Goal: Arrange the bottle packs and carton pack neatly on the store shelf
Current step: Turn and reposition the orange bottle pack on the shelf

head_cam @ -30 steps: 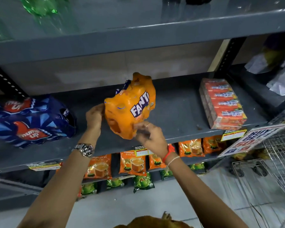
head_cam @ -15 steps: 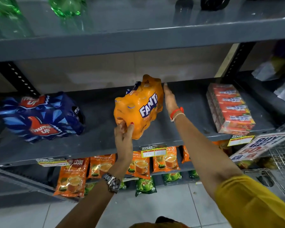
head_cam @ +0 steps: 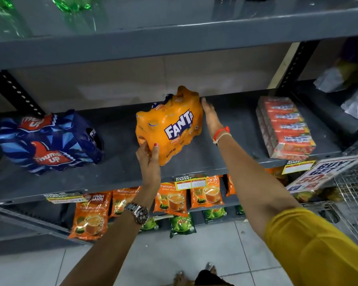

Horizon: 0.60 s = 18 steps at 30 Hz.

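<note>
An orange Fanta bottle pack lies on its side in the middle of the grey shelf. My left hand grips its near bottom corner, thumb on the front. My right hand lies flat and open against the pack's right side. A blue Thums Up bottle pack lies on the shelf's left part. A red-orange carton pack lies on the right part, apart from both hands.
Orange and green tea pouches hang on the shelf below. Green bottles stand on the shelf above. A wire basket and a promo sign stand at the right. Price tags line the shelf edge.
My right hand left the pack's front and moved to its right side, palm flat. My left hand shifted from the left side to the near bottom corner. The pack sits further back on the shelf.
</note>
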Tool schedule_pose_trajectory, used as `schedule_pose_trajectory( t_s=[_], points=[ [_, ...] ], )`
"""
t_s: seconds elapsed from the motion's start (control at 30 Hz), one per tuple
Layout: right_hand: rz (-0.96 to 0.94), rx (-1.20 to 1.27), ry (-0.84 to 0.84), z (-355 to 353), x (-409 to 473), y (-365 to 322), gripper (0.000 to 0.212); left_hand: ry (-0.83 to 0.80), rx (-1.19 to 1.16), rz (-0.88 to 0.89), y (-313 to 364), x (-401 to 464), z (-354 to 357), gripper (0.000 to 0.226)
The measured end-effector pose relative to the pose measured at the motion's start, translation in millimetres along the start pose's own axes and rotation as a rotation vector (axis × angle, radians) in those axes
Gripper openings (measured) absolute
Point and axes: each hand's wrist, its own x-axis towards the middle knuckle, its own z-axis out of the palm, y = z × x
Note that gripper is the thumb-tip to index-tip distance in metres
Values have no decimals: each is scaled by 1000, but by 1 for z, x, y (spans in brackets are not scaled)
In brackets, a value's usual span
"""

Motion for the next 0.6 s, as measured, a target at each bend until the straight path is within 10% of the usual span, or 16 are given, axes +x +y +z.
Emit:
schedule_pose_trajectory(
  t_s=[0.6],
  points=[
    [-237, -51, 104, -8, -37, 52, 40, 47, -36, -107, 0, 28, -20, 43]
  ],
)
